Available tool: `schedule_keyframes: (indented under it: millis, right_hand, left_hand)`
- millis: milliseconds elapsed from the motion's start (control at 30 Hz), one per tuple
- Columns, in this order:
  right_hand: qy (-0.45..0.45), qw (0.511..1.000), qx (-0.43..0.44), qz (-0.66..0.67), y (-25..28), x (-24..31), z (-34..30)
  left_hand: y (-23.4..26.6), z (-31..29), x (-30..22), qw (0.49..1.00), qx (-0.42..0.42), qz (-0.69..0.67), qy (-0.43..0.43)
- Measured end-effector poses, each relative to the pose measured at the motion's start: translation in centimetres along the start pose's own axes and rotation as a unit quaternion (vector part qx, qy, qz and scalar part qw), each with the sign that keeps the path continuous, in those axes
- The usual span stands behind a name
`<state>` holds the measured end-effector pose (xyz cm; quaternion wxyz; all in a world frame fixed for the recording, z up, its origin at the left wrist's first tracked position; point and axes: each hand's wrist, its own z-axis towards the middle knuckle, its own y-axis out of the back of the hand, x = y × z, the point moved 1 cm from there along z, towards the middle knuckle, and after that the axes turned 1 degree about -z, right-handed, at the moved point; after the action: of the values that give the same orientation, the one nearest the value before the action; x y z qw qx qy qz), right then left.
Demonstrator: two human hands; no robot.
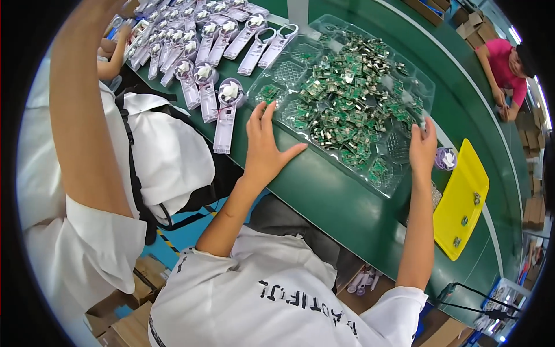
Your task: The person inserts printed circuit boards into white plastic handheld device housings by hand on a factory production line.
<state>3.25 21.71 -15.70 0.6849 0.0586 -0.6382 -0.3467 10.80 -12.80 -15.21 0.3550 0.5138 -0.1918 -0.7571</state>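
A clear plastic tray (288,74) lies on the green table, heaped with small green circuit boards (347,92). My left hand (263,139) rests at the tray's near left edge, thumb spread away from the fingers and holding nothing. At the tray's right edge my right hand (424,151) has thumb and fingers closed on the rim; the exact contact is partly hidden. Left of the tray are rows of pale lilac handheld fan housings (224,130), many with white blades in their round heads.
A yellow tray (462,199) with a few small parts lies to the right, beside a round lilac fan head (446,158). A co-worker's arm (81,110) in a white sleeve reaches in from the left. Across the table is a person in a pink shirt (500,66).
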Motion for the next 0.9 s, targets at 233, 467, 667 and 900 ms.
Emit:
schedule_keyframes:
  millis: [233,467,667,900]
  right_hand:
    - [0.071,0.989,-0.043,0.119,1.4,6.0,-8.7]
    - [0.064,0.979,-0.001,0.195,1.4,5.7,-18.0]
    - [0.028,0.982,-0.021,0.183,4.8,3.1,-20.0]
    - [0.021,0.986,-0.106,0.126,10.2,0.7,-16.5]
  left_hand:
    - [3.8,-0.8,2.8,0.962,-0.154,0.211,0.084]
    - [3.9,3.0,7.3,0.927,-0.156,0.327,0.097]
    - [3.3,3.7,10.9,0.966,-0.138,0.173,0.136]
    - [2.6,3.2,9.1,0.964,-0.181,0.139,0.136]
